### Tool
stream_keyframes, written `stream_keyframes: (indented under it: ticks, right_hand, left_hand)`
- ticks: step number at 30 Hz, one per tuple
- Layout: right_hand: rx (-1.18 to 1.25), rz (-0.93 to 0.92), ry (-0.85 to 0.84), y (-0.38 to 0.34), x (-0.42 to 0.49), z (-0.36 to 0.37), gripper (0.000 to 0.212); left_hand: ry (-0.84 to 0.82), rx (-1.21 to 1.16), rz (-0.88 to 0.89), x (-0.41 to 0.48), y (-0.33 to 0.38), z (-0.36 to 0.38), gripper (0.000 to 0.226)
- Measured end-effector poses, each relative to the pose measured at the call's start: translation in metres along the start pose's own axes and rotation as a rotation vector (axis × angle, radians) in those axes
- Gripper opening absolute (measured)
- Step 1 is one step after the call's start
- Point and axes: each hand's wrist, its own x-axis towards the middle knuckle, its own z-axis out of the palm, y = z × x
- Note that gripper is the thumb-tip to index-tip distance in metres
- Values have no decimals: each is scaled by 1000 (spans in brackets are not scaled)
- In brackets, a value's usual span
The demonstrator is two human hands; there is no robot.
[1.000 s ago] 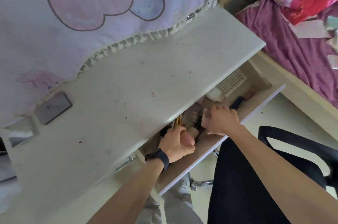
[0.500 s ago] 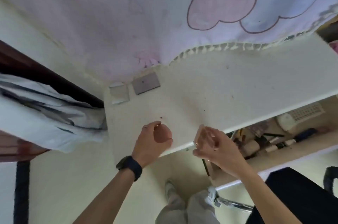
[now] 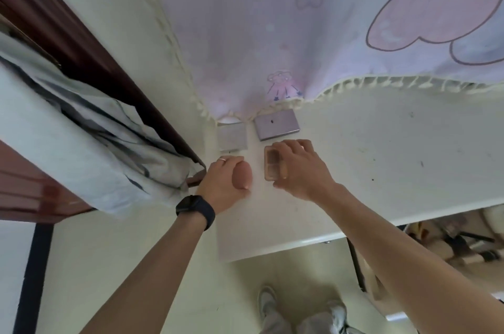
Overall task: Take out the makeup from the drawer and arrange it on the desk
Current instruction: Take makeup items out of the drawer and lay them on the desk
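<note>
1. Grips a peach, egg-shaped sponge (image 3: pixel 242 175) in the left hand (image 3: pixel 222 183), fingers and thumb curled round it, at the left end of the table (image 3: pixel 381 170).
2. Wears a dark watch (image 3: pixel 195 209) on that wrist and a ring (image 3: pixel 222 159) on one finger.
3. Holds a clear palette (image 3: pixel 272 167) in the right hand (image 3: pixel 302 170), fingers curled over its far end and thumb at its near end. Brown shades visible through the lid. Lying flat and apparently touching the table.
4. Sponge and palette side by side, sponge on the left, with a narrow strip of bare table between them.
5. Just beyond the sponge, a pale square case (image 3: pixel 232 136). Just beyond the palette, a grey case (image 3: pixel 276 125). Both flat on the table, slightly apart from each other and close to the back edge.
6. Behind them, a pink and lilac cloth (image 3: pixel 300 20) with heart outlines, its fringe down at the back of the table.
7. Under the table's front edge at lower right, a drawer (image 3: pixel 463 241) pulled open, with more makeup inside, too blurred to name piece by piece.
8. Left of the table, pale clothes (image 3: pixel 68 129) draped over a dark wooden frame (image 3: pixel 68 33).
9. Below, on the floor, a light shoe (image 3: pixel 268 301).
</note>
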Motion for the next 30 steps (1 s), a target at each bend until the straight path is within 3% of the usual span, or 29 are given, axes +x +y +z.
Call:
stream_keyframes:
  ticks: [5, 11, 23, 30]
  right_hand:
    - [-44, -34, -88, 1, 19, 8, 90]
    - [5, -20, -133, 15, 13, 12, 88]
    - [66, -7, -136, 23, 14, 11, 84]
    - [190, 12, -123, 14, 3, 13, 96]
  left_hand:
    - [77, 12, 20, -5, -5, 3, 88]
    - [72, 15, -32, -7, -5, 6, 80]
    - [112, 25, -88, -4, 7, 15, 80]
    - [92, -3, -135, -1, 11, 13, 85]
